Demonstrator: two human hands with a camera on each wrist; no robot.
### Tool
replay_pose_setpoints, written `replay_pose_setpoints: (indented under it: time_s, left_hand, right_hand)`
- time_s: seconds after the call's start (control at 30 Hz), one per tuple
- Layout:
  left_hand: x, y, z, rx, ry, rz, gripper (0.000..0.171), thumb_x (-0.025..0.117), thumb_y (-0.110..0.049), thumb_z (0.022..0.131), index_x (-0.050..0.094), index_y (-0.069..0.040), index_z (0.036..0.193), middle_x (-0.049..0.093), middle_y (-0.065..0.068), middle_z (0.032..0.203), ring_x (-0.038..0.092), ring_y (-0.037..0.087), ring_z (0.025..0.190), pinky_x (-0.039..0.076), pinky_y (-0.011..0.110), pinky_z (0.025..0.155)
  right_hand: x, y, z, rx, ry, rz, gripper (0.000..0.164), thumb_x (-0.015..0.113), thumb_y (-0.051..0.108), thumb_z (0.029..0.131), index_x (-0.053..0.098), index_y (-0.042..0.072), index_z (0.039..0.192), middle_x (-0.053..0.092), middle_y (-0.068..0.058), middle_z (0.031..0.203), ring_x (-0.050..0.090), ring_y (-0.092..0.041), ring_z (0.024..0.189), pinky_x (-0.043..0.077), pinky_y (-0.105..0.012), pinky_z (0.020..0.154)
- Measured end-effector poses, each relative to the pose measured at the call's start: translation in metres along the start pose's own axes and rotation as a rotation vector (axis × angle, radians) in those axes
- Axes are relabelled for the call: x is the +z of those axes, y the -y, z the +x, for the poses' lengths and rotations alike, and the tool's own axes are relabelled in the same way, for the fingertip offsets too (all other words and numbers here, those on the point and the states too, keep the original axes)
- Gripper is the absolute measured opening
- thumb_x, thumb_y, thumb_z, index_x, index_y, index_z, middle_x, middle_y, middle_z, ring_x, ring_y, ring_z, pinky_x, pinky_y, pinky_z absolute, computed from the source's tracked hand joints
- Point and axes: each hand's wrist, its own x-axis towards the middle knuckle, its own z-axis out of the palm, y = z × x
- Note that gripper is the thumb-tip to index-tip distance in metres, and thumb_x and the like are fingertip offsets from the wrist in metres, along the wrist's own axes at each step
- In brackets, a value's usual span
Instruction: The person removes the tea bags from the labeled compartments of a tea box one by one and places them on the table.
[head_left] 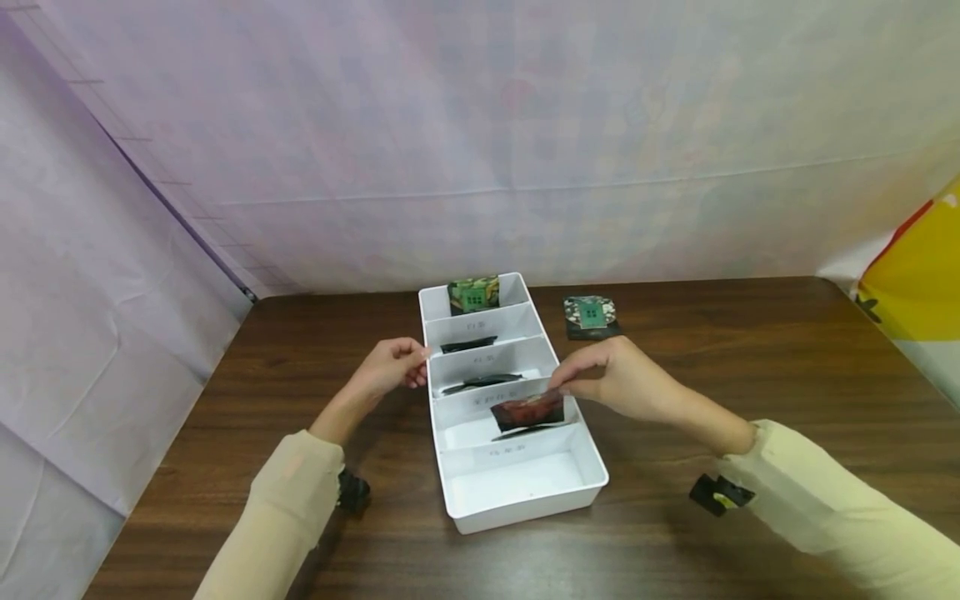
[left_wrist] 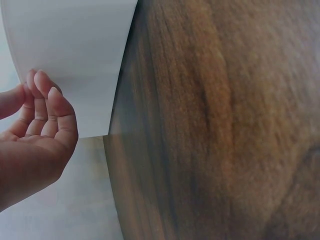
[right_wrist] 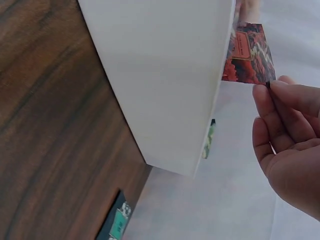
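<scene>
My right hand (head_left: 626, 379) pinches one corner of a red patterned sachet (head_left: 528, 410) between thumb and fingers. The sachet hangs tilted over the second-nearest compartment of a white divided box (head_left: 513, 512), above another dark, thin sachet lying there. In the right wrist view, the red sachet (right_wrist: 248, 55) shows past the box's rim, its corner in the fingertips. At the box's left side, my left hand (head_left: 390, 364) holds the rim with thumb and fingertips. The left wrist view shows that hand (left_wrist: 42, 125) with curled fingers against the outer wall.
A green-patterned sachet (head_left: 474, 296) stands in the farthest compartment. Dark sachets (head_left: 468, 344) lie in the middle ones. Right of the box, a sachet with a green label (head_left: 591, 315) lies on the wooden table (head_left: 750, 358). White cloth (head_left: 480, 167) hangs behind.
</scene>
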Motion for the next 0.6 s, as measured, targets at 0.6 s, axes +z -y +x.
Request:
replay_pose_setpoints:
  time_s: [0.6]
  left_hand:
    - [0.000, 0.001, 0.000, 0.000, -0.003, 0.001, 0.017, 0.049, -0.004, 0.093, 0.052, 0.001, 0.077, 0.052, 0.003, 0.063, 0.052, 0.011, 0.055, 0.045, 0.023, 0.054]
  right_hand:
    - [-0.027, 0.020, 0.011, -0.009, -0.105, -0.019, 0.016, 0.068, -0.005, 0.078, 0.072, 0.008, 0.087, 0.069, -0.001, 0.084, 0.061, -0.010, 0.075, 0.049, -0.024, 0.061]
